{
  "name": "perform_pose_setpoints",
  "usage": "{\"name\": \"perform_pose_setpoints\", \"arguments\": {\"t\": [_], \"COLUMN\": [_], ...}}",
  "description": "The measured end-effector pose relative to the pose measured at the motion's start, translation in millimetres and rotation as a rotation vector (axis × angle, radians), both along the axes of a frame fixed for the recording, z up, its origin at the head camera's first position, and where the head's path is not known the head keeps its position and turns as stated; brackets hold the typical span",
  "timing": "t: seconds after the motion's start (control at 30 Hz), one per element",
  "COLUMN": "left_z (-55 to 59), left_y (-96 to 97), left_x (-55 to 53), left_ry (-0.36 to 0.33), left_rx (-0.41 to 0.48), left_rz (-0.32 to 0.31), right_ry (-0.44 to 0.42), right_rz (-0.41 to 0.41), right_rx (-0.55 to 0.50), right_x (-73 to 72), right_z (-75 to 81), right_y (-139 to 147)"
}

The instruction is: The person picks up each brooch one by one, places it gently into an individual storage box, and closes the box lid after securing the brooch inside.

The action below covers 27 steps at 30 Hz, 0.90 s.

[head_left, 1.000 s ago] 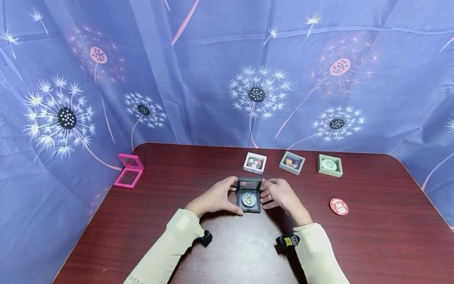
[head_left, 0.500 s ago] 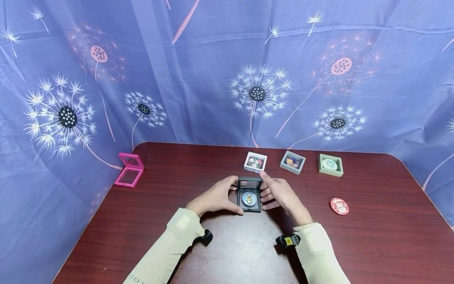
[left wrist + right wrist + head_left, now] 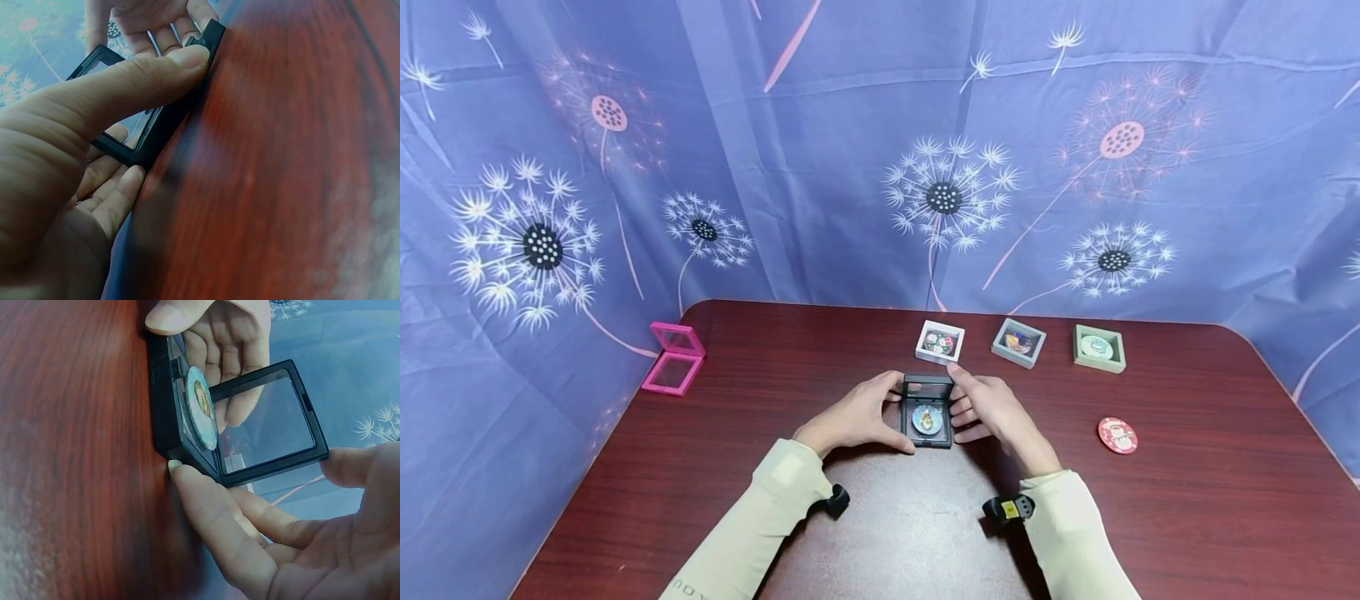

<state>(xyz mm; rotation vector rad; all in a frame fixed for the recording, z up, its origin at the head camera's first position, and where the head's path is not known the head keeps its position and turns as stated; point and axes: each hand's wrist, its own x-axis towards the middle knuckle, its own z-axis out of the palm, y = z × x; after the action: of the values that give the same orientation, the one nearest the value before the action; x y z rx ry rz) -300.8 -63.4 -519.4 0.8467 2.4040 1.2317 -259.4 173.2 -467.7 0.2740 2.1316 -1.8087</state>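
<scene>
A small black display case (image 3: pixel 906 435) stands on the table in front of me, its clear-windowed lid (image 3: pixel 270 464) raised. Inside its base lies a round blue badge (image 3: pixel 201 407) with a golden figure, seen tilted in the right wrist view. My left hand (image 3: pixel 859 414) grips the base from the left, thumb on the front edge and fingers at the back. On the right side, my right hand (image 3: pixel 996 410) holds the case: the thumb touches the lid's edge and a fingertip meets the base's lower corner. In the left wrist view, the thumb covers part of the case.
Along the back stand a white case (image 3: pixel 936 361), a grey case (image 3: pixel 1013 359) and a green case (image 3: pixel 1097 366), each with a round piece inside. A red round badge (image 3: pixel 1117 436) lies to the right. An opened pink case (image 3: pixel 679 357) sits at the far left.
My right thumb has lifted and extended towards the top corner of the raised lid. The left hand, the case and the badge stay in place.
</scene>
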Motion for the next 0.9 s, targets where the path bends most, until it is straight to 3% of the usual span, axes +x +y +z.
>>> {"name": "perform_pose_setpoints", "arguments": {"t": [0.47, 0.9], "left_z": [1.5, 6.9], "left_y": [0.7, -1.3], "left_x": [0.2, 2.0], "left_ry": [0.018, -0.114], "left_rx": [0.001, 0.107], "left_rz": [-0.008, 0.039], "right_ry": [-0.01, -0.01], "right_rz": [-0.01, -0.007], "right_rx": [-0.001, 0.003], "right_x": [-2.2, -1.3], "right_z": [-3.4, -2.7], "right_y": [1.3, 2.9]}}
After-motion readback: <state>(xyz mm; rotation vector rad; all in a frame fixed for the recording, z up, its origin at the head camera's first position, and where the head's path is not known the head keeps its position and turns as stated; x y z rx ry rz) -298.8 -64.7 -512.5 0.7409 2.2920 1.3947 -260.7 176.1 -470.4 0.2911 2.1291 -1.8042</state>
